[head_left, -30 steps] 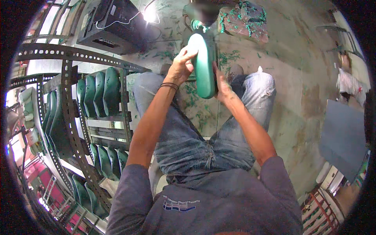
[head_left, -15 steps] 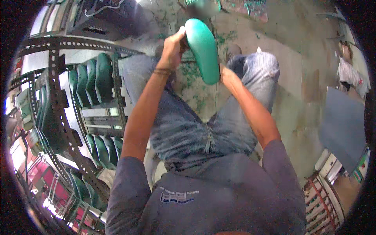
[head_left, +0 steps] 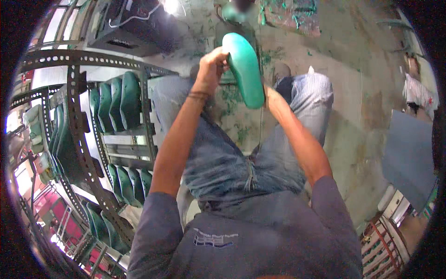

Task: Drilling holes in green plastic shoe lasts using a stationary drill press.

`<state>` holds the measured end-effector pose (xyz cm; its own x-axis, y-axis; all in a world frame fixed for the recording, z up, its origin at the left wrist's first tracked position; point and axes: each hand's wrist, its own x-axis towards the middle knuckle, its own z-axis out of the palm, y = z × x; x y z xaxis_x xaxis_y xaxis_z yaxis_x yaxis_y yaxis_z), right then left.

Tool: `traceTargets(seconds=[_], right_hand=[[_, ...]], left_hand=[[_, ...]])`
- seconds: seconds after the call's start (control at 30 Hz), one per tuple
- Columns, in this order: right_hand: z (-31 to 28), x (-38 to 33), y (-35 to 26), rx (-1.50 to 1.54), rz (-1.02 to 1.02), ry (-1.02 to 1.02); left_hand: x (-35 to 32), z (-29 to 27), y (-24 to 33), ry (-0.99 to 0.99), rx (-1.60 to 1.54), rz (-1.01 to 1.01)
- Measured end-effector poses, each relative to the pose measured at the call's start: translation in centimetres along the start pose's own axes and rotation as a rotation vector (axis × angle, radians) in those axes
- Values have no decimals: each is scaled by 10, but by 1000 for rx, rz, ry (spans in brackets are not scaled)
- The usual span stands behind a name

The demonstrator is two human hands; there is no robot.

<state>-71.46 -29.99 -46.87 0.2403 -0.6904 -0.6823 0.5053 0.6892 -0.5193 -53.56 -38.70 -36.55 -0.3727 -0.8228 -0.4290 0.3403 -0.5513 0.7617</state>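
Observation:
A smooth, glossy green sole-shaped piece (head_left: 245, 69) is held up between my two hands, above the floor and beyond my knees. Its broad face is turned toward me, with the far end leaning to the left. My left hand (head_left: 213, 69) grips its left edge near the far end, the fingers curled round it. At the near end, my right hand (head_left: 274, 98) holds the right edge; most of those fingers are hidden behind the piece.
On the left stands a dark perforated metal rack (head_left: 76, 116) with several green sole-shaped pieces (head_left: 131, 100) upright on its shelves. A black box (head_left: 134, 28) sits at the far left. Green scraps (head_left: 297, 18) litter the floor. A grey panel (head_left: 408, 158) is at the right.
The green piece and both hands have come slightly nearer and to the right in view. The surroundings have also shifted a little, as the view has moved. Both hands keep their hold.

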Motion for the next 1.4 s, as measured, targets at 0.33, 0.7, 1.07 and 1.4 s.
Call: traceTargets(seconds=[0.33,0.7,1.07,1.4], right_hand=[[4,-14,1,14,112,74],[68,-56,-47,-68,-62,-82],[59,-53,-48,-282,-79,-257],[78,-56,-21,-1287,-1096,403]], left_hand=[[0,-2,-3,53,37,19],[22,-34,-7,445,74,140],[18,-33,0,508,42,79],[-8,-16,-1,209,-56,112]])
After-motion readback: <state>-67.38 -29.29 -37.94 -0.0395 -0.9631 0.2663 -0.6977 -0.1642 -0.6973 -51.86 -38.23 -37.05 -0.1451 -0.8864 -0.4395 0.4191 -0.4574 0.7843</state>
